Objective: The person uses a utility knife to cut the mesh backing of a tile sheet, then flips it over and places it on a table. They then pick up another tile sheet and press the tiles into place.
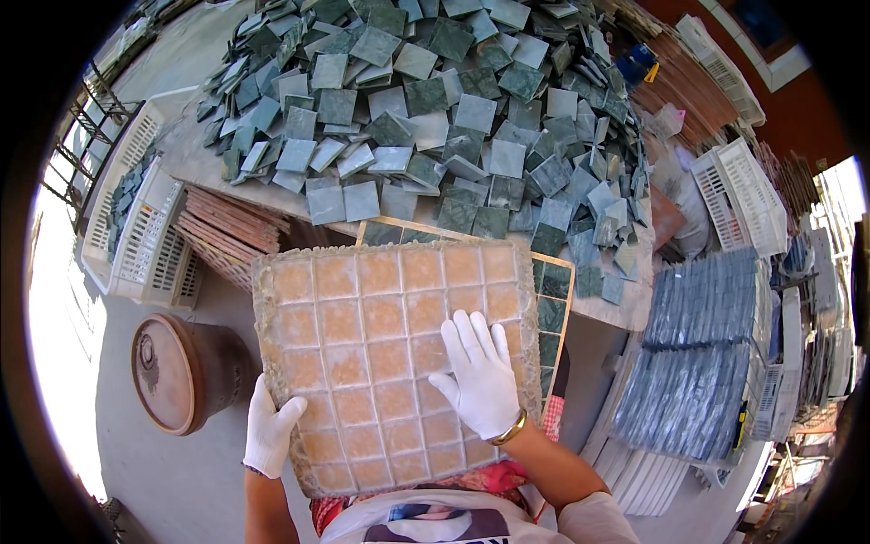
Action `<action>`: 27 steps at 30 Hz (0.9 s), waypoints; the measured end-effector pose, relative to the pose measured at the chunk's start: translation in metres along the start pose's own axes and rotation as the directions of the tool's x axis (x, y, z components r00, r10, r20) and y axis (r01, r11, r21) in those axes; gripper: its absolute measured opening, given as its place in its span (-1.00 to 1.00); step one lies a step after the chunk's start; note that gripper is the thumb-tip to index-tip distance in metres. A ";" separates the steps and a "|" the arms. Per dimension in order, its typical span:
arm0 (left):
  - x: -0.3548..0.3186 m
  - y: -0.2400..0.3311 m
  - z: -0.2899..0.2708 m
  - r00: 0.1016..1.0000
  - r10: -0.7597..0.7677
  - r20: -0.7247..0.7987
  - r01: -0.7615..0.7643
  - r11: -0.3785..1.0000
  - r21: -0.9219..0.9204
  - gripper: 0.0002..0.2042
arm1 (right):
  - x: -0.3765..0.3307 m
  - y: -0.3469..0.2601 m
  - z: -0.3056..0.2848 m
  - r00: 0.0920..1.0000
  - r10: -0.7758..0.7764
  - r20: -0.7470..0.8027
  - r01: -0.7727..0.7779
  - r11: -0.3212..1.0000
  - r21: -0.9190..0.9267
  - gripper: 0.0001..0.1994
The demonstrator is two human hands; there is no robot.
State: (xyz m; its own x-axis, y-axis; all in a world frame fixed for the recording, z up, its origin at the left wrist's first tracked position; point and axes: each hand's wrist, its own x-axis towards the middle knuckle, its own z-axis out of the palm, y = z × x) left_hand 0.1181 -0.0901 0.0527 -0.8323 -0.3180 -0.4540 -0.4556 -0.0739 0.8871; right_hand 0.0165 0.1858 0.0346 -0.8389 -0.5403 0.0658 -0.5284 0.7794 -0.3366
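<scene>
From the head view, I see the panel (362, 349), a tan gridded sheet, at the near middle, overlapping a wood-edged frame (565, 313) of green tiles. The gloved left hand (272, 428) pinches its left edge, thumb over the top face; I can't tell how the fingertips sit. The gloved right hand (478, 381) lies flat on the panel's right part, fingers extended, thumb spread. Beyond, loose tiles (417, 131) heap on a table (625, 310). A brown bucket (207, 372) stands left, stacked grey tiles (693, 340) right.
</scene>
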 end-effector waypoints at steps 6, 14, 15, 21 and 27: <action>-0.002 -0.003 0.000 1.000 0.006 -0.022 -0.007 1.000 -0.025 -0.49 | -0.010 -0.007 0.001 1.000 0.005 -0.019 -0.005 1.000 0.009 -0.28; 0.004 -0.011 -0.007 0.998 0.056 -0.025 -0.055 0.998 0.021 -0.47 | -0.019 -0.007 -0.011 0.999 -0.001 0.039 0.000 1.000 0.028 -0.41; 0.005 -0.006 -0.003 0.999 0.042 -0.019 -0.043 0.999 -0.018 -0.47 | -0.022 -0.002 -0.014 1.000 -0.023 0.009 0.022 0.996 0.086 -0.44; 0.013 -0.029 -0.015 0.995 0.092 0.024 -0.093 0.995 0.022 -0.42 | -0.057 0.053 -0.035 0.951 0.165 -0.261 -0.083 0.952 0.296 -0.49; -0.019 0.047 0.037 0.998 -0.067 -0.015 0.069 0.982 0.176 -0.45 | -0.152 0.190 -0.093 0.339 0.778 -0.529 -0.214 0.612 0.761 -0.48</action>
State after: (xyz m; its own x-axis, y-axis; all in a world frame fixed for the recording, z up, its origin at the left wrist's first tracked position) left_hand 0.1014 -0.0529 0.1000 -0.7952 -0.3261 -0.5113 -0.5601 0.0719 0.8253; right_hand 0.0315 0.4461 0.0476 -0.7644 0.5909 0.2578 -0.0440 0.3511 -0.9353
